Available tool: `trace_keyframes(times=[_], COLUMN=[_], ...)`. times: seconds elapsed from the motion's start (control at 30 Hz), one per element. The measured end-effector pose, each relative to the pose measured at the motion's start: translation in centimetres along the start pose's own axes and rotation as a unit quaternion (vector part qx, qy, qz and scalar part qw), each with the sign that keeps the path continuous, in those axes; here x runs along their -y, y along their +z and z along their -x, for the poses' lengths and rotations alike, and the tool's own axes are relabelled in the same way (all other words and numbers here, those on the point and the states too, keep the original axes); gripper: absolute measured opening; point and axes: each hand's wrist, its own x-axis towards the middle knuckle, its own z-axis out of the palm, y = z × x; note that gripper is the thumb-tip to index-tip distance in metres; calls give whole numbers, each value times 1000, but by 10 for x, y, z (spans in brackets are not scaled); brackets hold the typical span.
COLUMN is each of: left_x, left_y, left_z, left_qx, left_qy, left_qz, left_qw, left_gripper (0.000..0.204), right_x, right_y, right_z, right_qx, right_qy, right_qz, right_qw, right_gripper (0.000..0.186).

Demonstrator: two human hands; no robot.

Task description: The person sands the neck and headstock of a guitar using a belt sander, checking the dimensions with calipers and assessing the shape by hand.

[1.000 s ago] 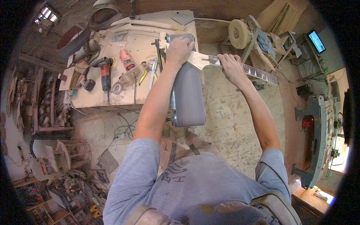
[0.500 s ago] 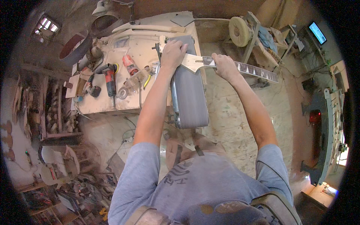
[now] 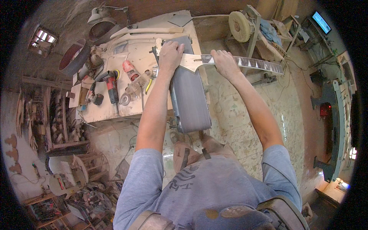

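Observation:
A guitar neck lies crosswise over the upper part of a belt sander (image 3: 190, 101) with a wide grey belt. Its pale wooden headstock (image 3: 190, 62) rests on or just above the belt; I cannot tell which. The dark fretboard (image 3: 262, 65), with light pointed inlays, reaches out to the right past the sander. My left hand (image 3: 171, 55) is closed over the headstock end and hides its tip. Wrapped round the neck near the headstock is my right hand (image 3: 225, 63), knuckles up.
Left of the sander, a workbench (image 3: 132, 102) bears a red-and-black polisher (image 3: 112, 89), a red power tool (image 3: 130, 69) and yellow-handled pliers (image 3: 148, 86). A round buffing wheel (image 3: 239, 27) stands at the far right. Cables lie on the floor.
The whole view has shifted and turned slightly. Both hands keep their hold on the guitar neck, which stays across the sander's belt.

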Motion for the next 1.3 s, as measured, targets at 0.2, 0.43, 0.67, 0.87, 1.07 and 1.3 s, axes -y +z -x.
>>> trace_keyframes(times=[0.2, 0.43, 0.67, 0.87, 1.07, 1.3], left_x=[0, -1, 2, 4, 2, 1], left_y=[-1, -1, 2, 5, 4, 1], left_z=[0, -1, -2, -3, -2, -3], left_qx=[-1, 6, -5, -5, -2, 18], left_qy=[-7, -10, 6, 21, 15, 1], left_qz=[6, 5, 2, -6, -5, -9], left_qw=[1000, 1000, 1000, 1000, 1000, 1000], left_gripper=[32, 33, 32, 32, 31, 32], right_x=[0, -1, -4, -4, -5, -3], right_y=[0, -2, -2, -2, -3, -4], right_z=[-2, -3, -5, -5, -4, -5], right_qx=[16, 26, 30, 30, 31, 32], right_qy=[0, 6, -8, -11, -14, -22], right_qz=[8, 11, 10, 22, 41, 53], right_qw=[1000, 1000, 999, 999, 999, 998], right_gripper=[14, 17, 17, 18, 20, 19])
